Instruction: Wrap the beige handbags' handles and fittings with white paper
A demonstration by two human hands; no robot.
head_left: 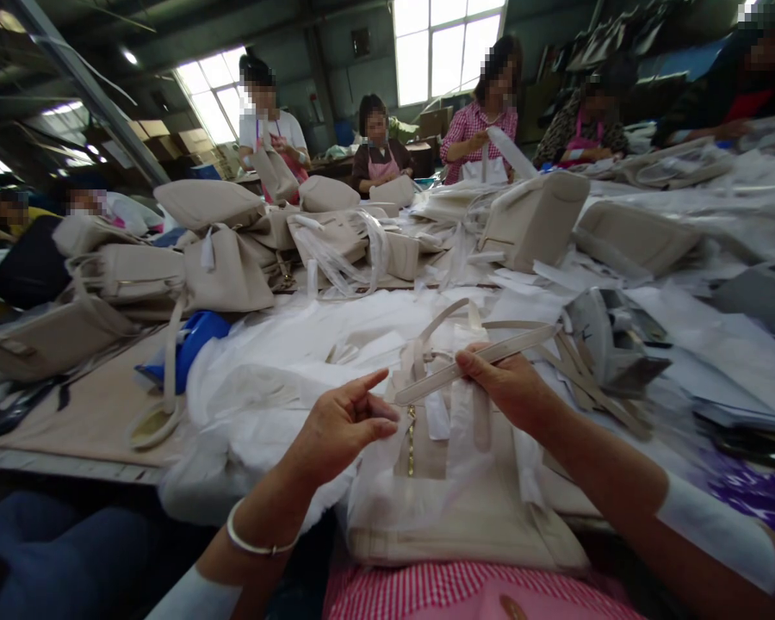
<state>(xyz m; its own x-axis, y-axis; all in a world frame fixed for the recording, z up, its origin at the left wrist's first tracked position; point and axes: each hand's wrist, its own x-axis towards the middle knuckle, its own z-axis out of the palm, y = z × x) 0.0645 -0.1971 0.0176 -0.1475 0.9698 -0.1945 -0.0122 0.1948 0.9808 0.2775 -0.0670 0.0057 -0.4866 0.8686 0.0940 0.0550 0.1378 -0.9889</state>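
At the near edge of a cluttered, tan-topped table (96,413), a flat cream strap (523,338) in hand

Right by that edge, against somebody's pink-and-white patterned apron (452,594), sits a pale cream, leather-look handbag (484,534). Thin white wrapping (387,486) covers part of its front, and a gold-coloured zip (412,448) shows. The bare right hand (507,383) grips the strap above the bag, thumb pressed against fingers. The bare left hand (342,426), a pale bangle (258,544) at its wrist, has thumb and fingers parted just beside the strap's end; I can't tell whether they touch it. Toward the table's left side lies a bright-blue plastic object (197,344); right of the bag, a grey angular device (604,344). Cream bags (223,267) are heaped toward the far edge, where a person in a pink-checked shirt (468,129) holds a white sheet (513,153).
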